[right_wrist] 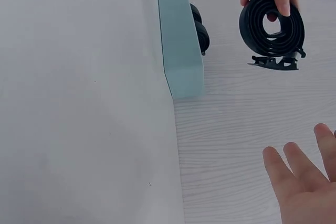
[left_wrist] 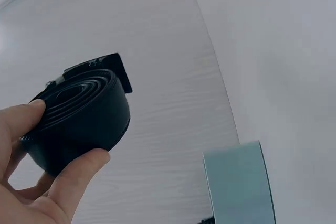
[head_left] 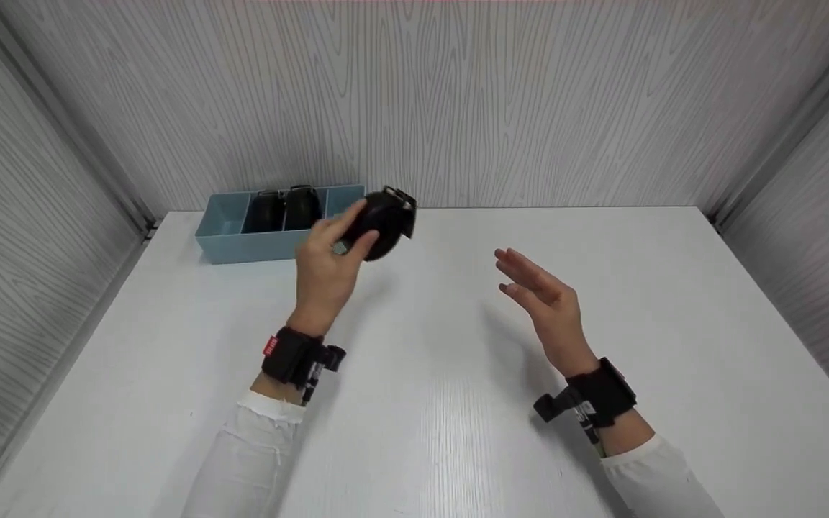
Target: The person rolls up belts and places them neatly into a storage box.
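Note:
A black belt point(head_left: 384, 224), rolled into a coil with its buckle on the outside, is pinched between the thumb and fingers of my left hand point(head_left: 328, 262). The left wrist view shows the coil's wound layers point(left_wrist: 84, 108) and the flat dark buckle point(left_wrist: 100, 66) at its top. Seen from the right wrist, the belt point(right_wrist: 272, 27) hangs from the left hand's fingertips, held above the table. My right hand point(head_left: 540, 302) is raised over the table to the right, fingers extended and apart from the belt, holding nothing.
A blue divided box point(head_left: 249, 248) stands at the back left against the wood-grain wall point(head_left: 458, 108). Two more rolled black belts point(head_left: 285, 210) sit in its middle compartments; the left compartment point(head_left: 226, 214) shows bare. White table surface point(head_left: 414, 403) lies under both hands, with side panels left and right.

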### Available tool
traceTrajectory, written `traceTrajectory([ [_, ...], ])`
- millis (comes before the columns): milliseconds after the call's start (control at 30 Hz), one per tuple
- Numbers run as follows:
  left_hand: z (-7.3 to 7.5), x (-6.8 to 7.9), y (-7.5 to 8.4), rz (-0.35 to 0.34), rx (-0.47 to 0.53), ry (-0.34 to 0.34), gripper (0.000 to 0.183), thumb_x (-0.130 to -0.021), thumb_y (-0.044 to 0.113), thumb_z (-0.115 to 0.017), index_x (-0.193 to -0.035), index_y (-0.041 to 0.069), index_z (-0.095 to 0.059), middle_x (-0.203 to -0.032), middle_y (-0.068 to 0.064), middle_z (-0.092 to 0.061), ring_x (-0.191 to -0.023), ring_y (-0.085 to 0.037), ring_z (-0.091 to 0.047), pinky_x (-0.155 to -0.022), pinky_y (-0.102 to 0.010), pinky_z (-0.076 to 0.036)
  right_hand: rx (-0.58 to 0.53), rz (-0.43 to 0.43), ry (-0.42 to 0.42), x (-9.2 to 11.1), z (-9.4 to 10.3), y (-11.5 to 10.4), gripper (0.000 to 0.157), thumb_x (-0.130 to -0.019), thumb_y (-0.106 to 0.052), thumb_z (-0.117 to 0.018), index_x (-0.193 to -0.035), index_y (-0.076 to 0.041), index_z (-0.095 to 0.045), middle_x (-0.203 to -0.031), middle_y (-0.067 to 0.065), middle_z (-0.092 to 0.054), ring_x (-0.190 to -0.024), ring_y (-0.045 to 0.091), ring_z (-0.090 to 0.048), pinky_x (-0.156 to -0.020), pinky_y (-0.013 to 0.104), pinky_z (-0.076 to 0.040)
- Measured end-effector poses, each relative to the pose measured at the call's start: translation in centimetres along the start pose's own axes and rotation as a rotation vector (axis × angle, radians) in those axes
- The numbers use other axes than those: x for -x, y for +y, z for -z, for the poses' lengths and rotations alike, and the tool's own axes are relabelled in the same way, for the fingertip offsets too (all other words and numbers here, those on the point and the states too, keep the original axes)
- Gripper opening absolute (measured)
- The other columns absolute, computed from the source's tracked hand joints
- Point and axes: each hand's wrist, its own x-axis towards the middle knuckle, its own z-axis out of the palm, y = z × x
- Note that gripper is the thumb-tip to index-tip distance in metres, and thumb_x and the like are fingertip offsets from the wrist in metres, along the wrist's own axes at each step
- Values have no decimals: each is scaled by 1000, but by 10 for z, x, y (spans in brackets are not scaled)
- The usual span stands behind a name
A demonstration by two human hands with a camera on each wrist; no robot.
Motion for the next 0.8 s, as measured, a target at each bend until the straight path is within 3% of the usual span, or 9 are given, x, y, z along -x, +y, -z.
traceTrajectory([
  [167,6,-34,-32,70,-39,123,47,-98,24,-75,-142,12,-65,-119,-19,-67,-111,-29,-62,-90,-41,-50,15,-10,31,3,3,1,48,-102,-1,-61,-150,2,-52,-149,14,-59,-139,30,-54,-108,39,-49],
  [333,-3,-56,-57,218,-153,150,48,-100,26,-72,-146,15,-62,-120,-20,-66,-112,-31,-60,-95,-45,-48,6,7,31,5,7,0,48,-103,-1,-60,-149,5,-50,-148,17,-58,-139,34,-54,-108,40,-49],
  [567,-25,-70,-81,371,-310,147,48,-102,29,-69,-149,19,-60,-130,-19,-65,-118,-36,-63,-100,-50,-50,-12,5,3,4,5,2,47,-104,-3,-60,-150,-1,-53,-149,18,-57,-139,35,-53,-109,41,-49],
  [667,-36,-73,-89,405,-369,143,47,-103,30,-68,-148,19,-60,-130,-20,-65,-119,-39,-63,-100,-52,-50,-19,8,0,3,3,3,46,-104,-3,-60,-150,-2,-54,-148,18,-58,-138,35,-54,-108,42,-49],
  [800,-48,-72,-103,423,-473,143,46,-102,30,-69,-146,19,-62,-132,-21,-65,-135,-44,-53,-115,-53,-40,-16,2,-13,3,0,6,46,-104,-3,-60,-150,0,-53,-148,18,-58,-137,35,-55,-107,42,-50],
])
